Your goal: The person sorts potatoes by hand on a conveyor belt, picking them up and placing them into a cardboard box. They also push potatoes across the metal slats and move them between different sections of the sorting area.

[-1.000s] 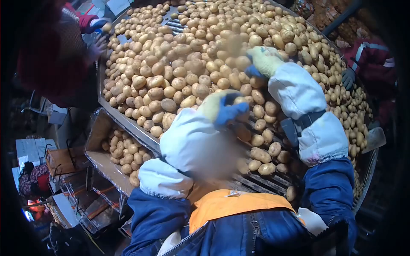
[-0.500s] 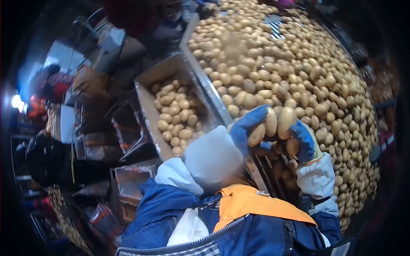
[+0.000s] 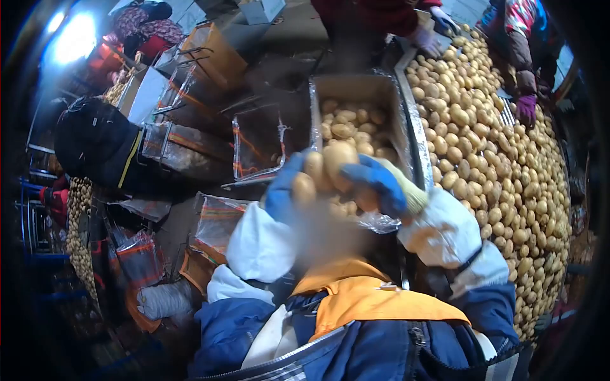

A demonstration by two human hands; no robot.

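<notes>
Both of my hands wear blue gloves and hold potatoes (image 3: 338,160) close together over the near end of a plastic-lined box (image 3: 314,114). My left hand (image 3: 284,187) is closed on potatoes at the left of this cluster. From the right, my right hand (image 3: 381,184) wraps round more of them. More potatoes (image 3: 356,124) lie in the box beyond my hands. To the right of the box, past a metal edge (image 3: 414,136), a large heap of potatoes (image 3: 502,184) spreads out. A blurred spot covers part of the view below my hands.
Co-workers' gloved hands (image 3: 427,39) are at the top of the heap, and another in a purple glove (image 3: 527,109) reaches in at the upper right. Wire frames with clear bags (image 3: 257,143) stand left of the box. A person in black (image 3: 92,143) is further left.
My view has turned left. Both hands, with potatoes in them, have moved from the heap's edge to over the box. Co-workers' hands now show at the heap.
</notes>
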